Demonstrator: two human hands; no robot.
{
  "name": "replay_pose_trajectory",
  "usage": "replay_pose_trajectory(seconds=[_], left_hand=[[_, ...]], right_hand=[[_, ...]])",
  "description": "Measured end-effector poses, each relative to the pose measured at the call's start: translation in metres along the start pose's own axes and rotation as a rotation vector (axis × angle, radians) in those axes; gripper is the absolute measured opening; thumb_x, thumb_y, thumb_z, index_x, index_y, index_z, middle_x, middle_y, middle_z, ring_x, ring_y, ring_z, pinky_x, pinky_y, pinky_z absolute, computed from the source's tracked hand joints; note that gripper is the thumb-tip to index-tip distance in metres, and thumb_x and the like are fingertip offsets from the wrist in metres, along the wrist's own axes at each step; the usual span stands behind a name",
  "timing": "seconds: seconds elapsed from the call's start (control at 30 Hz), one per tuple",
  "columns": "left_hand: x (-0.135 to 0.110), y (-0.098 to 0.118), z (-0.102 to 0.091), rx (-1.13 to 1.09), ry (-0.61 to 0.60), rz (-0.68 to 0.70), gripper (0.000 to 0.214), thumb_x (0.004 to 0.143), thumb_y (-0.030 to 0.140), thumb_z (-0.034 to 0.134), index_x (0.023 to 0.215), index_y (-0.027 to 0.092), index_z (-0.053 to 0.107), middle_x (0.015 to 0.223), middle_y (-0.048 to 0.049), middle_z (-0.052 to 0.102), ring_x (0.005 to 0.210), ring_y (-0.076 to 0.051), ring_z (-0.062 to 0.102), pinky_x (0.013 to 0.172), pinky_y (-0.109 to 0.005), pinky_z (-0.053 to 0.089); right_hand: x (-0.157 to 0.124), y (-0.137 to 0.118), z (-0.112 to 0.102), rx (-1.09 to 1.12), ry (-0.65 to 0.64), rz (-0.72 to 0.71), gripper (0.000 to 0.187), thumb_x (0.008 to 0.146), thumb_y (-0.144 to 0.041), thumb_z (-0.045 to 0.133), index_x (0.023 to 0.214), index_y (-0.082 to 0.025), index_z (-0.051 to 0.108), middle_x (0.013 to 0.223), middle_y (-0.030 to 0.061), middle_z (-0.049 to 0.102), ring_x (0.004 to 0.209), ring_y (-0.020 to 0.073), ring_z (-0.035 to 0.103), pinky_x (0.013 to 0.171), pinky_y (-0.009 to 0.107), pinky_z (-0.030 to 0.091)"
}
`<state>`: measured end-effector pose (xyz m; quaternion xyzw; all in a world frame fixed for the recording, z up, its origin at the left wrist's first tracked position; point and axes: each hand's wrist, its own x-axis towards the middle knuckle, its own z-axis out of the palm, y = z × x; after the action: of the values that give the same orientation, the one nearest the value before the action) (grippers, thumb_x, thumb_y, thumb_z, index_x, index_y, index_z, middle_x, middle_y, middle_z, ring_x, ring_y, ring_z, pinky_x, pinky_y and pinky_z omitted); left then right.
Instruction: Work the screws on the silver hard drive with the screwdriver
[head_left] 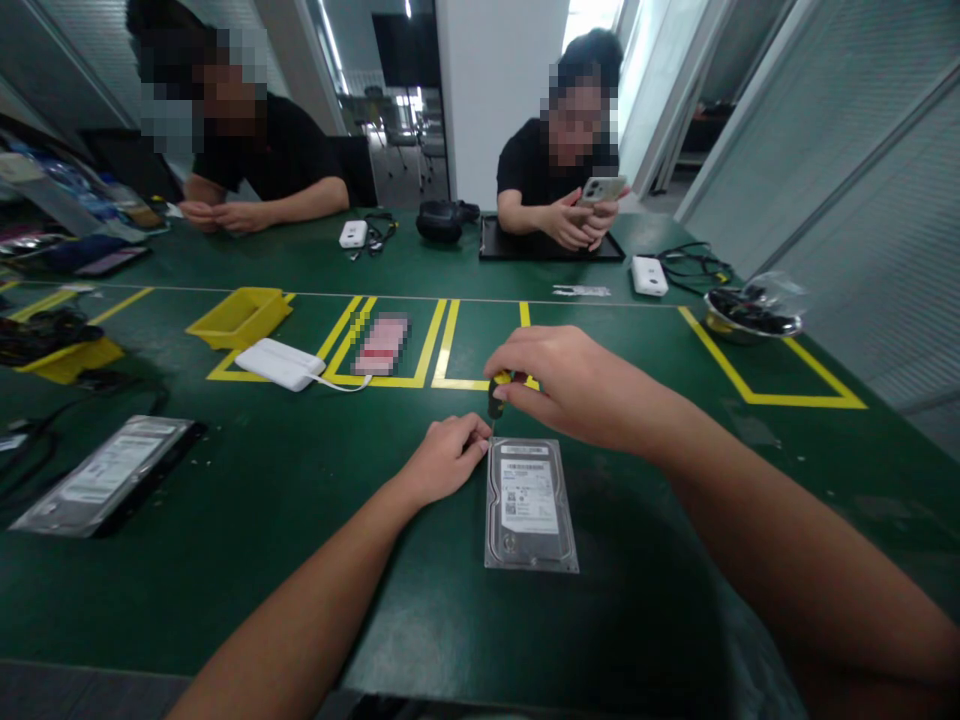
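A silver hard drive (531, 505) with a white label lies flat on the green table in front of me. My right hand (574, 380) is closed round a small yellow and black screwdriver (497, 392), held upright with its tip at the drive's top left corner. My left hand (444, 457) rests beside that same corner, fingers pinched together at the screwdriver's tip; what they pinch is too small to see.
A second hard drive (105, 475) lies at the left. Nearby are a white power bank (279, 363) with cable, yellow bins (240, 315), and a metal bowl (750, 318) at the right. Two people sit across the table, one holding a phone (602, 188).
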<state>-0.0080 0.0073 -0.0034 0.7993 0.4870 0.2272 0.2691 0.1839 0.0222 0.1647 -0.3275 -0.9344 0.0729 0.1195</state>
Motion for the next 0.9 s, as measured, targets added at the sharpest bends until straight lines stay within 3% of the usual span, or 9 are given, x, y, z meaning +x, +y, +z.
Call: replay_pose_trajectory(seconds=[0.3,0.9], left_hand=[[0.000,0.003,-0.001,0.003,0.003,-0.006,0.007,0.090,0.023,0.052,0.089,0.020,0.059,0.085,-0.0003,0.066,0.083,-0.019,0.058,0.075,-0.031,0.042],[0.000,0.002,0.001,0.041,0.028,-0.006,0.010,0.092,0.026,0.052,0.087,0.020,0.059,0.084,-0.0010,0.065,0.079,-0.020,0.059,0.069,-0.032,0.040]], right_hand=[[0.001,-0.005,0.013,-0.220,0.054,0.118,0.023,0.094,-0.037,0.052,0.095,-0.015,0.061,0.092,0.0069,0.065,0.081,0.0191,0.059,0.066,0.029,0.033],[0.001,-0.009,0.026,-0.350,0.047,0.141,0.029,0.096,-0.043,0.047,0.094,-0.017,0.059,0.085,0.0061,0.069,0.073,0.0222,0.065,0.054,0.030,0.024]])
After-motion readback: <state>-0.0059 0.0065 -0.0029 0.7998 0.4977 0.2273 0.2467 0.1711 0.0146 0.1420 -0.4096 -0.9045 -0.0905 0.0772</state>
